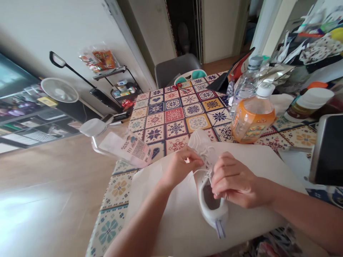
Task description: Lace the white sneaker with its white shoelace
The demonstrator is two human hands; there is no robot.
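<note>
A white lace-up shoe [213, 214] lies on a large white sheet [171, 221], its toe pointing away from me and its heel tab toward me. My left hand [184, 164] is at the left side of the lacing, thumb and forefinger pinched on a white shoelace [198, 171]. On the opposite side, my right hand [233, 180] is curled closed over the edge of the shoe's opening, by the laces. What its fingers hold is mostly hidden, though it appears to be the other part of the lace.
A clear jug with a pink label [128, 146] stands at the left table edge. On the right are an orange bottle [252, 117], a clear plastic bottle [245, 80], a supplement jar [308, 105] and a dark-screened device [328, 153]. Red scissors [178, 86] lie at the far end.
</note>
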